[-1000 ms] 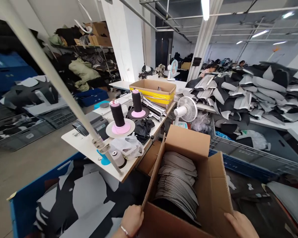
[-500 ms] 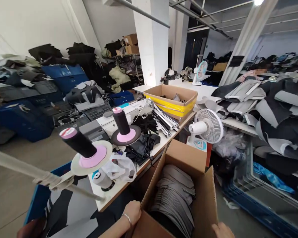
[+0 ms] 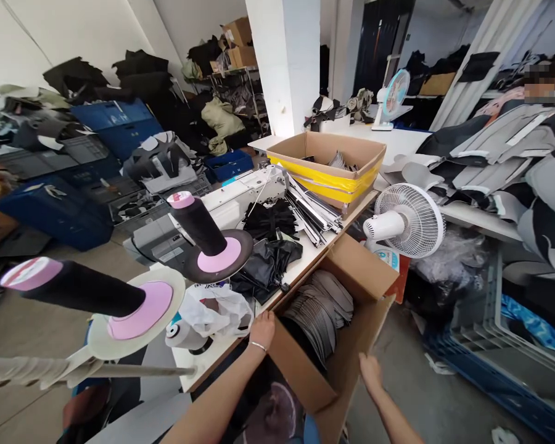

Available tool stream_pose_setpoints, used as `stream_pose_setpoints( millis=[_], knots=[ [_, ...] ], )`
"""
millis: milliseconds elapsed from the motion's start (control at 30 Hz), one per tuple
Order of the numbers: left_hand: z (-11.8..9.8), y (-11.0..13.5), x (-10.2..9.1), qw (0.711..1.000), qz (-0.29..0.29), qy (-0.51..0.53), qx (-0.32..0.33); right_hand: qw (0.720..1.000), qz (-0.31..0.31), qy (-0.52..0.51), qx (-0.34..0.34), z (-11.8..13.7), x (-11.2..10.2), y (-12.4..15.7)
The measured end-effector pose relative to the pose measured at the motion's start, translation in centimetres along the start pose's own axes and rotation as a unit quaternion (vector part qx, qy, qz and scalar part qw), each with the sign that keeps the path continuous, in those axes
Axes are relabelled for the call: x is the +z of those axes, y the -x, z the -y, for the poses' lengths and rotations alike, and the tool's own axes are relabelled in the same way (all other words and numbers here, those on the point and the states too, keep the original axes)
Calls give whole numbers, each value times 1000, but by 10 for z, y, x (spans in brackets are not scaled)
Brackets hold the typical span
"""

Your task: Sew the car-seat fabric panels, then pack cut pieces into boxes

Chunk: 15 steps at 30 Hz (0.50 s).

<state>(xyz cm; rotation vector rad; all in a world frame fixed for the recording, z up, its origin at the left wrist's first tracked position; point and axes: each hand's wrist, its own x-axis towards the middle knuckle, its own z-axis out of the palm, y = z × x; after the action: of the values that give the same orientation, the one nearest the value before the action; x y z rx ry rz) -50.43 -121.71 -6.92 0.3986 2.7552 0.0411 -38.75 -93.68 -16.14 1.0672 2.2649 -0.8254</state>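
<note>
Both of my hands are on an open cardboard box [image 3: 300, 367] that stands tilted beside the sewing table [image 3: 259, 319]. My left hand [image 3: 263, 330], with a bracelet at the wrist, grips the box's near left corner by the table edge. On the opposite side my right hand [image 3: 370, 372] has its fingers closed over the box's right wall. Inside the box lie stacked grey fabric pieces [image 3: 317, 311], curved and layered. A white plastic bag [image 3: 217, 311] and a grey thread cone [image 3: 185, 336] sit on the table near my left hand.
Two black thread cones [image 3: 198, 225] stand on a rack at the left. Behind the box are a white fan [image 3: 407, 222] and a yellow-taped carton [image 3: 326, 176]. A blue-grey crate [image 3: 499, 364] stands right. Another person [image 3: 502, 102] is at the far right.
The box has moved forward, closer under the table edge, with both hands on it. My view has shifted, and my lap and more of my forearms now show.
</note>
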Motion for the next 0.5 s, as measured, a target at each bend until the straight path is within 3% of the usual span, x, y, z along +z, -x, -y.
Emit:
stream_pose_setpoints(
  millis=[133, 300, 400, 500],
  knots=[
    [-13, 16, 43, 995, -28, -21, 93, 999, 33, -16, 12, 37, 3, -44],
    [-48, 20, 95, 981, 16, -19, 195, 997, 56, -51, 29, 28, 4, -50],
    [-83, 6, 105, 958, 91, -15, 272, 994, 68, -81, 30, 19, 7, -43],
    [-114, -8, 106, 954, 164, -42, 247, 990, 89, -99, 38, 13, 5, -42]
  ],
)
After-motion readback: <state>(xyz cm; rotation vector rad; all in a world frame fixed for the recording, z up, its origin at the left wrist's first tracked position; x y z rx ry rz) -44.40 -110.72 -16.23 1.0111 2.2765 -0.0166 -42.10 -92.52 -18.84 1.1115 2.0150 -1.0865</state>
